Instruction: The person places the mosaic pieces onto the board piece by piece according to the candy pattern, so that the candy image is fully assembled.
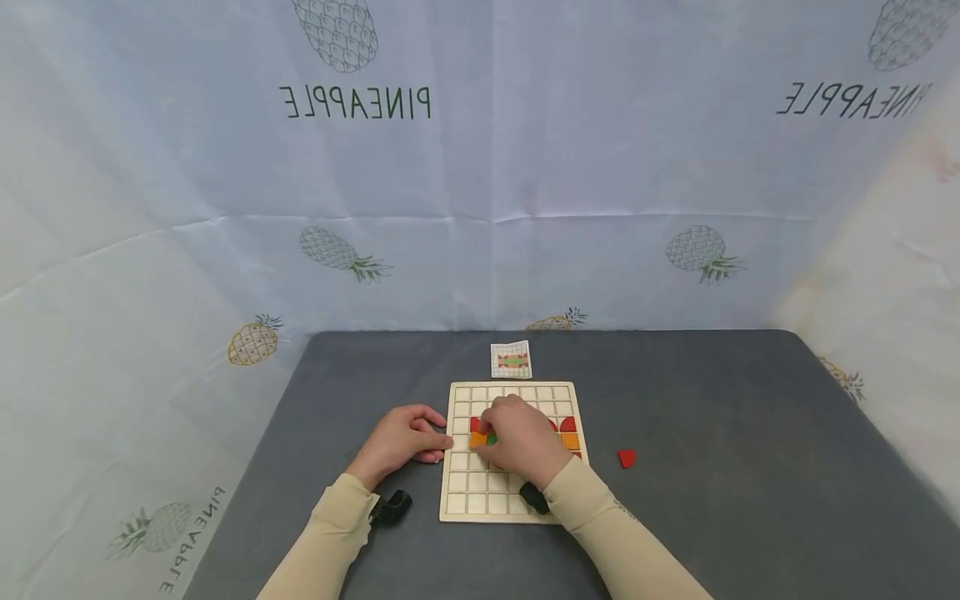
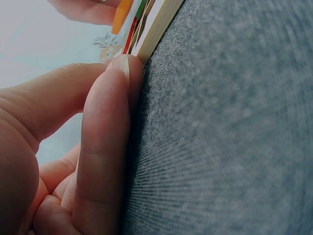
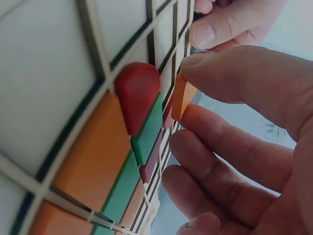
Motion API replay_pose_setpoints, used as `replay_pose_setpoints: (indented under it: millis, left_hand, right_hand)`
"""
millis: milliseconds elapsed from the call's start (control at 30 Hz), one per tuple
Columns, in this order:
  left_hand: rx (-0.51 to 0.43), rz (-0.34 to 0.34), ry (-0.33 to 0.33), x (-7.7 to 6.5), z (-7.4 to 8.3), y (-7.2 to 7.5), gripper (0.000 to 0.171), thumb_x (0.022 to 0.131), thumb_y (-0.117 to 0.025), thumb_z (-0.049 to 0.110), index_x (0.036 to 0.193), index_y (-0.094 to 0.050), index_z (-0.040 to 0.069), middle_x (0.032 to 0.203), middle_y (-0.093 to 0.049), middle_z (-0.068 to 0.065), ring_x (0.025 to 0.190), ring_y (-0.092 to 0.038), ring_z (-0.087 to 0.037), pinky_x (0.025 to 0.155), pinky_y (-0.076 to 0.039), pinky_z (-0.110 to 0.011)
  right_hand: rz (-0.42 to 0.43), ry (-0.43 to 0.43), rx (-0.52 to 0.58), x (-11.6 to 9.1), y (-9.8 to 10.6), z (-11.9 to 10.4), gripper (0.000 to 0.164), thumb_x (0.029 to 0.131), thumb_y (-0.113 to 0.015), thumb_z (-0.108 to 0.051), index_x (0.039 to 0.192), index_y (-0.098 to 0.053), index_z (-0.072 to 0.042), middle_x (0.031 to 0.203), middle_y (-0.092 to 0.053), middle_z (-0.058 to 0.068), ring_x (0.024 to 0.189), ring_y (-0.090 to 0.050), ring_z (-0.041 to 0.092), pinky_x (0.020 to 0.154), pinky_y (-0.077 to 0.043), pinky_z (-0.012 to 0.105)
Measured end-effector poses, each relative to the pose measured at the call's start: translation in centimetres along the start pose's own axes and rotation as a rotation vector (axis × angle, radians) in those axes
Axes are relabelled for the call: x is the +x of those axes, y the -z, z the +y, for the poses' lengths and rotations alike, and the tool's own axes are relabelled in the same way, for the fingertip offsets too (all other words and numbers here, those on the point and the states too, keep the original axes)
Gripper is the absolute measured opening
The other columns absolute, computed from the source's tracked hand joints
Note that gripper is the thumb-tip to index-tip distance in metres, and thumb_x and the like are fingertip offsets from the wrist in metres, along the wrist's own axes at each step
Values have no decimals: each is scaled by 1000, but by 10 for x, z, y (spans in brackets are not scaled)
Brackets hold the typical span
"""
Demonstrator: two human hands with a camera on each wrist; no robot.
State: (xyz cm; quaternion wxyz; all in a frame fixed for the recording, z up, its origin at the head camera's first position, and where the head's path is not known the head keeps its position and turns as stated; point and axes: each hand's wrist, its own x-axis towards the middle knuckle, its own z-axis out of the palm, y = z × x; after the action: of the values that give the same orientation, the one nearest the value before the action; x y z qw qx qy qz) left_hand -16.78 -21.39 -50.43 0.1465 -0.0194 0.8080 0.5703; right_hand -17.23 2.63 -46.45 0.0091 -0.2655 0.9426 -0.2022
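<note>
A square wooden grid board (image 1: pixel 477 502) lies on the table with red, orange and green pieces in its middle rows. At its left edge, my left hand (image 1: pixel 399 440) holds the rim with thumb and fingers. My right hand (image 1: pixel 521 442) reaches over the board's middle, hiding several cells. Between its thumb and index finger it pinches an orange block (image 3: pixel 183 98), close over the grid. In the right wrist view, a red piece with a rounded end (image 3: pixel 139 93) sits beside a green piece (image 3: pixel 148 132) and a larger orange piece (image 3: pixel 95 152).
A small card with a printed coloured pattern (image 1: pixel 512 360) lies behind the board. One loose red piece (image 1: pixel 626 458) is on the dark table (image 1: pixel 712 467) to the right. A pineapple-print cloth (image 1: pixel 480 167) hangs behind the table.
</note>
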Motion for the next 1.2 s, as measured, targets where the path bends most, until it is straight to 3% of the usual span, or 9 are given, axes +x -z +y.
replay_pose_setpoints:
  millis: [467,833,1033,1200]
  left_hand:
    - [15,15,7,-2,1,-1,42,86,-93,17,118,-71,1,83,-75,-10,69,-77,-16,69,-68,-33]
    - [24,25,17,0,2,-1,41,85,-94,17,117,-72,3,83,-75,-10,69,-77,-15,68,-68,-33]
    - [21,26,17,0,3,-2,42,85,-94,17,118,-72,2,83,-74,-10,70,-77,-16,68,-68,-33]
    - [34,47,36,-2,4,-3,42,84,-95,19,117,-72,3,84,-73,-10,69,-77,-16,68,-68,-33]
  right_hand:
    - [26,30,-50,2,-9,3,8,87,-86,-20,86,-78,-18,82,-62,-6,81,-53,13,63,-50,27]
    - [21,13,-47,5,-9,3,11,88,-88,-21,86,-78,-17,80,-59,-6,78,-52,13,63,-49,26]
    - [37,5,-9,-2,2,8,10,90,-87,-22,86,-79,-18,80,-61,-7,79,-52,12,64,-50,27]
    - [74,39,4,-20,17,32,3,91,-85,-16,91,-82,-17,86,-68,-7,84,-57,11,72,-56,30]
